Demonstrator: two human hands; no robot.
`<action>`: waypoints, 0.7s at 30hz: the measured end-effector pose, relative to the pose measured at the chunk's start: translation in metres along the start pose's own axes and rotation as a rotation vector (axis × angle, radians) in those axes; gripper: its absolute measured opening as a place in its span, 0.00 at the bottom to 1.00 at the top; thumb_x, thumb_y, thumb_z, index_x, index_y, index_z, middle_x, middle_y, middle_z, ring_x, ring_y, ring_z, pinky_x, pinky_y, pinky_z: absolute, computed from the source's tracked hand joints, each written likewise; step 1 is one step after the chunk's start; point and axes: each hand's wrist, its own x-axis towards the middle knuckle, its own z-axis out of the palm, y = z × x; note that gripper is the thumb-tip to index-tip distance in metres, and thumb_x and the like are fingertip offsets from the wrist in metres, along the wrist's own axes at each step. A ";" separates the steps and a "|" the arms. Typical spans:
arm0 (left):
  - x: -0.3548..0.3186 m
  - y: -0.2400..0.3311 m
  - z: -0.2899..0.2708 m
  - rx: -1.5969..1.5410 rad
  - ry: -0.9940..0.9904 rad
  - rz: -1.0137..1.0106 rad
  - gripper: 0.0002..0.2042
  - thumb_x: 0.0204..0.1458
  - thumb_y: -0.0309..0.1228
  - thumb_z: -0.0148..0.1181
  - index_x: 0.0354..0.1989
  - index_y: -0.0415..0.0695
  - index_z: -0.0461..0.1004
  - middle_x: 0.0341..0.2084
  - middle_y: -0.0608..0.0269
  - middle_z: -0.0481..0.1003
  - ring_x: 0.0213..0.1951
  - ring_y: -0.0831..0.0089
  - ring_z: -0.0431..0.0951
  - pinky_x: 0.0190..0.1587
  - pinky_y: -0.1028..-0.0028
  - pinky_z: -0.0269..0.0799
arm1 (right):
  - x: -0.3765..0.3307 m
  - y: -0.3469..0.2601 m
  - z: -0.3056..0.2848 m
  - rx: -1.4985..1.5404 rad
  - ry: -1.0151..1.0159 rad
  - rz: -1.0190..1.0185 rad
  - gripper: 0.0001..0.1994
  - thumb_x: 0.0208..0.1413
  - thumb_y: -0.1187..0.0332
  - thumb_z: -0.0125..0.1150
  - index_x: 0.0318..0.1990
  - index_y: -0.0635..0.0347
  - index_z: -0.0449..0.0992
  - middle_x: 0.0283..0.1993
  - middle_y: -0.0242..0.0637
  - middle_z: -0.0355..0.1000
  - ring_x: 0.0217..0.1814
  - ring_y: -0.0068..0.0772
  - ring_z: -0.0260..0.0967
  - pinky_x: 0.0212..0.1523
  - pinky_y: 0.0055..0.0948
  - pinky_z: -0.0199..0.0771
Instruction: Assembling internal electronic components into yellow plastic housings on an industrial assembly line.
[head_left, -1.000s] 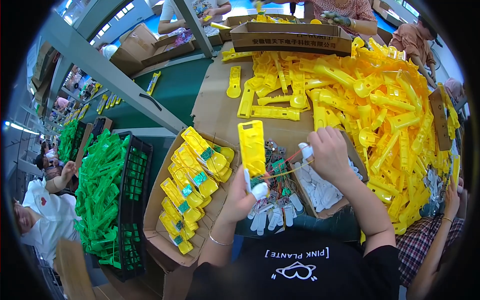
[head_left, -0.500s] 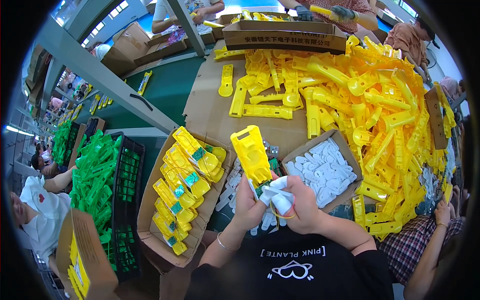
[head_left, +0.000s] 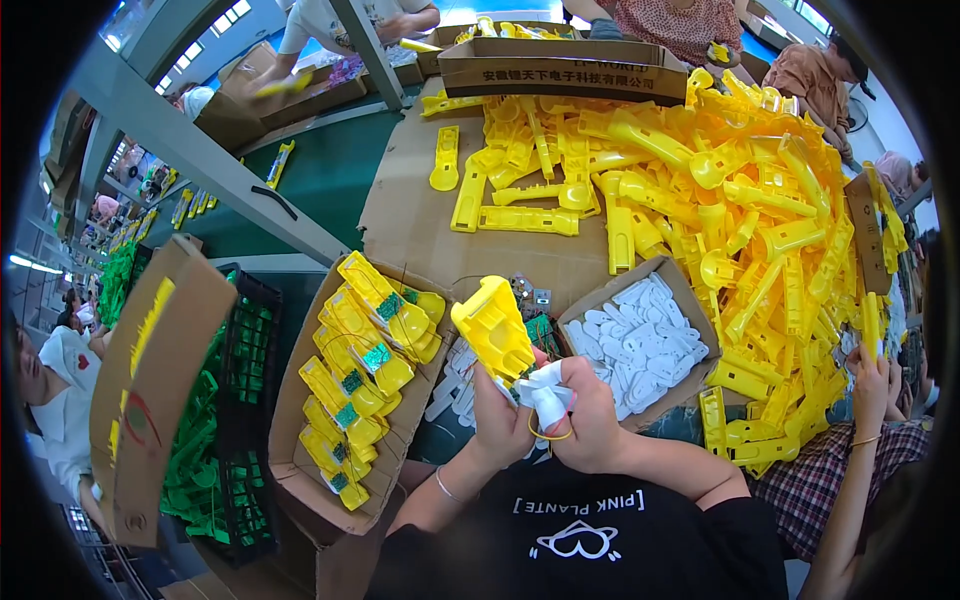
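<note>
A yellow plastic housing [head_left: 493, 325] is held tilted up in front of my chest, hollow side showing. My left hand [head_left: 500, 418] is closed round its near end. My right hand [head_left: 590, 415] grips that same end from the other side, its thumb pressing in. White wrapping [head_left: 545, 392] covers fingertips where the hands meet. A bit of green circuit board shows beside the wrapping, mostly hidden by the fingers. A thin yellow wire [head_left: 550, 435] loops below them. Left of my hands, a cardboard box [head_left: 290, 440] holds several yellow housings [head_left: 350, 375] with green boards and wires.
White plastic pieces [head_left: 640, 340] fill a small carton to the right. Behind it rises a big heap of yellow housings [head_left: 740, 210]. Black crates [head_left: 250, 380] with green parts stand left, beside a tilted carton [head_left: 150, 400]. A metal post [head_left: 210, 150] crosses the green belt [head_left: 330, 190]. Co-workers sit around.
The housing in my hands has tilted and turned slightly, and my right thumb has shifted at its near end. At left, the carton with yellow parts has been raised across the green parts.
</note>
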 end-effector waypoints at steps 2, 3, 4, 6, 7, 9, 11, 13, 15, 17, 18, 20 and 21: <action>0.000 0.000 -0.002 -0.031 0.004 -0.016 0.18 0.48 0.21 0.51 0.47 0.38 0.54 0.40 0.57 0.66 0.42 0.71 0.69 0.48 0.73 0.64 | 0.003 0.001 -0.002 -0.035 -0.015 -0.011 0.11 0.51 0.72 0.54 0.39 0.64 0.61 0.31 0.42 0.68 0.30 0.32 0.69 0.33 0.25 0.69; 0.000 0.000 -0.003 -0.060 0.011 -0.031 0.19 0.48 0.21 0.51 0.47 0.38 0.54 0.41 0.57 0.66 0.43 0.71 0.69 0.48 0.73 0.63 | 0.005 0.003 -0.002 -0.057 -0.068 0.058 0.11 0.50 0.73 0.55 0.39 0.64 0.63 0.31 0.42 0.67 0.29 0.35 0.69 0.32 0.26 0.68; 0.001 -0.001 -0.005 -0.058 0.009 -0.030 0.19 0.48 0.21 0.51 0.47 0.38 0.54 0.41 0.57 0.66 0.43 0.71 0.69 0.48 0.73 0.63 | 0.008 0.005 -0.004 -0.078 -0.120 0.125 0.10 0.49 0.74 0.56 0.38 0.64 0.64 0.30 0.42 0.67 0.29 0.38 0.69 0.32 0.27 0.68; 0.005 -0.003 -0.010 -0.136 -0.016 -0.198 0.19 0.49 0.23 0.52 0.48 0.38 0.54 0.41 0.56 0.66 0.41 0.69 0.71 0.47 0.72 0.66 | 0.015 0.003 -0.010 -0.100 -0.099 0.079 0.10 0.48 0.74 0.57 0.38 0.63 0.66 0.30 0.41 0.67 0.28 0.39 0.68 0.31 0.28 0.68; 0.009 -0.005 -0.017 -0.130 -0.010 -0.195 0.19 0.49 0.23 0.52 0.48 0.38 0.54 0.41 0.56 0.66 0.41 0.69 0.71 0.47 0.72 0.66 | 0.022 0.003 -0.014 -0.121 -0.085 0.030 0.10 0.47 0.75 0.57 0.38 0.63 0.68 0.29 0.41 0.66 0.28 0.39 0.67 0.30 0.29 0.68; 0.010 -0.003 -0.033 -0.517 -0.225 -0.387 0.22 0.48 0.25 0.54 0.49 0.38 0.52 0.39 0.55 0.68 0.37 0.68 0.73 0.44 0.69 0.69 | 0.041 0.006 -0.035 -0.434 0.106 -0.390 0.15 0.39 0.80 0.59 0.39 0.64 0.70 0.31 0.41 0.65 0.28 0.38 0.65 0.27 0.29 0.67; 0.008 -0.002 -0.034 -0.511 -0.162 -0.374 0.22 0.51 0.35 0.55 0.49 0.37 0.55 0.36 0.54 0.69 0.33 0.67 0.74 0.40 0.68 0.72 | 0.044 0.014 -0.052 -0.623 0.017 -0.310 0.16 0.36 0.81 0.58 0.38 0.66 0.69 0.33 0.43 0.65 0.29 0.40 0.65 0.28 0.31 0.67; 0.008 -0.011 -0.040 -0.933 -0.178 -0.456 0.26 0.52 0.49 0.48 0.47 0.35 0.60 0.34 0.54 0.70 0.33 0.67 0.74 0.36 0.70 0.71 | 0.044 0.016 -0.053 -0.665 0.000 -0.290 0.16 0.36 0.81 0.57 0.38 0.67 0.69 0.33 0.43 0.66 0.29 0.41 0.66 0.28 0.32 0.68; 0.009 -0.004 -0.034 -0.866 -0.095 -0.547 0.32 0.51 0.57 0.41 0.43 0.34 0.63 0.25 0.55 0.68 0.27 0.66 0.71 0.29 0.71 0.67 | 0.045 0.020 -0.053 -0.711 -0.015 -0.272 0.16 0.36 0.81 0.56 0.38 0.67 0.69 0.32 0.43 0.67 0.30 0.41 0.67 0.28 0.33 0.68; 0.002 -0.013 -0.034 -1.037 -0.112 -0.543 0.33 0.51 0.57 0.40 0.44 0.33 0.63 0.25 0.58 0.65 0.25 0.68 0.68 0.28 0.71 0.64 | 0.042 0.023 -0.050 -0.637 0.068 -0.304 0.14 0.38 0.81 0.57 0.37 0.66 0.69 0.31 0.44 0.70 0.28 0.42 0.69 0.28 0.34 0.70; 0.000 -0.014 -0.032 -1.035 -0.110 -0.541 0.33 0.51 0.57 0.40 0.44 0.33 0.63 0.25 0.58 0.65 0.25 0.68 0.68 0.28 0.71 0.64 | 0.045 0.023 -0.048 -0.634 0.067 -0.307 0.14 0.38 0.81 0.57 0.37 0.66 0.69 0.31 0.44 0.70 0.28 0.42 0.69 0.28 0.34 0.70; 0.000 -0.012 -0.026 -1.070 -0.142 -0.491 0.30 0.53 0.55 0.39 0.44 0.35 0.63 0.28 0.56 0.67 0.27 0.66 0.70 0.29 0.70 0.67 | 0.058 0.020 -0.044 -0.498 0.266 -0.519 0.12 0.39 0.82 0.56 0.35 0.66 0.69 0.30 0.45 0.72 0.27 0.43 0.70 0.27 0.32 0.71; -0.002 -0.010 -0.023 -1.069 -0.151 -0.487 0.30 0.53 0.55 0.39 0.44 0.35 0.63 0.28 0.56 0.67 0.27 0.66 0.70 0.29 0.70 0.67 | 0.062 0.018 -0.041 -0.502 0.272 -0.525 0.12 0.39 0.82 0.56 0.35 0.66 0.69 0.30 0.45 0.72 0.27 0.43 0.70 0.27 0.32 0.71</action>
